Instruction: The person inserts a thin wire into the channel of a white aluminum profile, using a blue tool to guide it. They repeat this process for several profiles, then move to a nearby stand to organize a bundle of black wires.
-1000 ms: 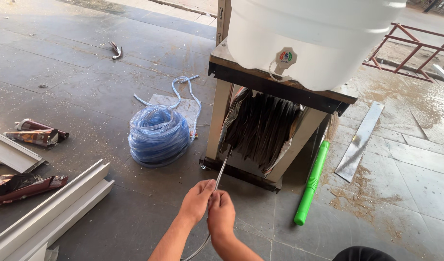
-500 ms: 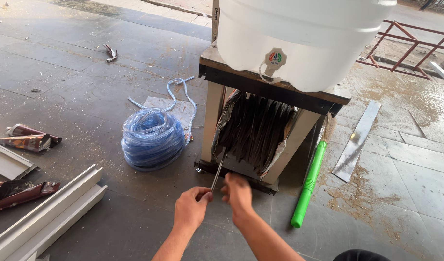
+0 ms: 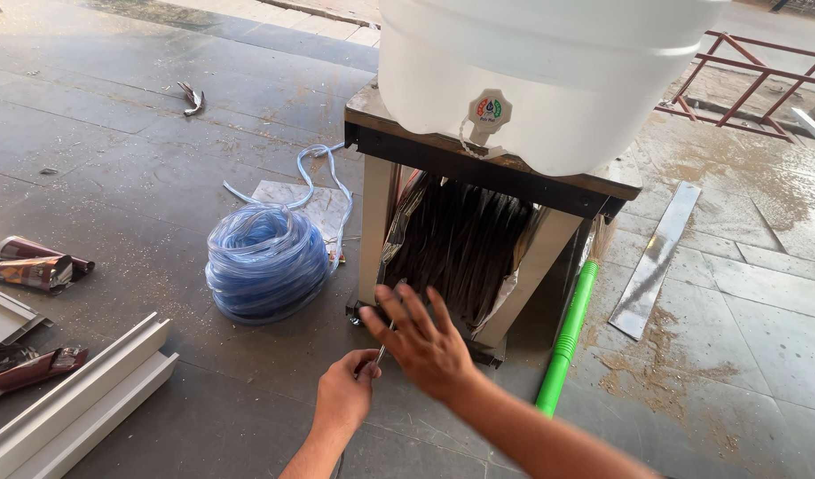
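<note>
Looking down, I see my left hand (image 3: 345, 395) pinching a thin metal strip (image 3: 380, 356) low before the wooden stand (image 3: 487, 182); my right hand (image 3: 422, 341) hovers spread wide above it. Dusty grey concrete floor (image 3: 114, 133), blue hose coil (image 3: 265, 262) nearby.

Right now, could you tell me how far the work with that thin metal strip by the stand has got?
Done: nothing finished is visible. In hand: the left hand grips the thin strip near the stand; the right hand hovers open above it. Left: the dark bundle sits under the stand.
</note>
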